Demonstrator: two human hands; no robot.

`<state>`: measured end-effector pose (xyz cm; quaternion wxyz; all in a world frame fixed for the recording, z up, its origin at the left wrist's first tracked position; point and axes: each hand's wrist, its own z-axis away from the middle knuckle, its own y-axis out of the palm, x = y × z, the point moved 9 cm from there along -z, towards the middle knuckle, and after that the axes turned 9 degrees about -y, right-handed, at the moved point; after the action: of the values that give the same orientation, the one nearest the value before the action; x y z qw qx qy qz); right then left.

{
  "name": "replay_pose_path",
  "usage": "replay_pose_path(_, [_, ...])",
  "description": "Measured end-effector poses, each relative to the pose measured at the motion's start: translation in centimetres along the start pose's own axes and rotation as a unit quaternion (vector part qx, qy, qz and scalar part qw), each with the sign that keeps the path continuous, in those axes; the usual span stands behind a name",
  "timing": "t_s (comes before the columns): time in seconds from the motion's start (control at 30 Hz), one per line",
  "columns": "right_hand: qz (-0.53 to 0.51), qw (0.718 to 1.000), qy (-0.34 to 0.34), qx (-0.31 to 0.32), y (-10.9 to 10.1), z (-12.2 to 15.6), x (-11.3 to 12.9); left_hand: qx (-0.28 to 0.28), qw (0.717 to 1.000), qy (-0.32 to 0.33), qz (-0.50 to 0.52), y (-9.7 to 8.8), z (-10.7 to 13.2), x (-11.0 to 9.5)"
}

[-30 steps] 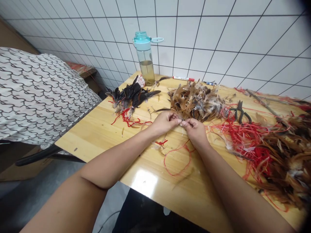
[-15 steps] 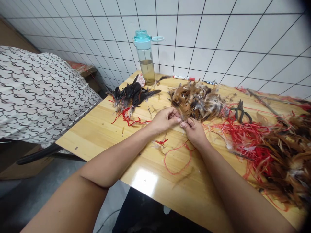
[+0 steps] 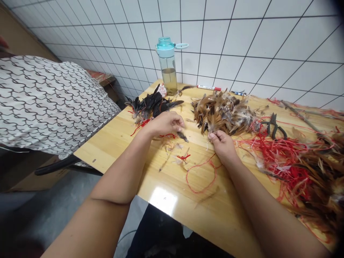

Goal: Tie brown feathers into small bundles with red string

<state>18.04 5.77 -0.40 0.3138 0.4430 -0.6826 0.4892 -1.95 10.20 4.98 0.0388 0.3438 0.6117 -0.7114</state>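
My right hand (image 3: 223, 145) is closed in a pinch on brown feathers (image 3: 215, 126) by their pale quill ends, and a white strand hangs below the fingertips. Behind them lies a pile of brown and grey feathers (image 3: 233, 111). My left hand (image 3: 168, 123) is over the left part of the table, fingers loosely curled and apart. Just under its fingertips is a small dark feather (image 3: 182, 136); I cannot tell whether it touches them. Beyond that hand lie black feather bunches (image 3: 146, 104) tied with red string. A loop of red string (image 3: 201, 179) lies near my right wrist.
Pliers (image 3: 273, 126) and tangled red string (image 3: 282, 154) lie to the right, beside more brown feathers (image 3: 322, 172). A water bottle (image 3: 168, 68) stands by the tiled wall, near a red-capped marker (image 3: 209, 87). Patterned cloth (image 3: 53, 104) is at the left.
My left hand has come away from my right hand and moved left. A small dark feather now shows under it. My right hand keeps its pinch; the view has shifted slightly.
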Motion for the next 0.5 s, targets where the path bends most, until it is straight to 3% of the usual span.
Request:
replay_pose_path(0.1, [0.01, 1.0, -0.004, 0.005, 0.1, 0.0, 0.0, 0.051, 0.996, 0.051, -0.044, 2.0, 0.1, -1.4])
replay_pose_path(0.23, [0.025, 0.999, -0.02, 0.004, 0.0, 0.0, 0.2, 0.081, 0.991, 0.072, -0.084, 4.1, -0.2, -1.7])
replay_pose_path(0.37, [0.037, 0.999, -0.027, 0.01, 0.2, -0.1, 0.2, 0.074, 0.986, 0.089, -0.116, 4.5, -0.4, -2.3])
replay_pose_path(0.5, [0.043, 0.999, -0.021, 0.016, 0.5, 0.0, 0.2, 0.038, 0.99, 0.084, -0.111, 3.8, -0.2, -3.6])
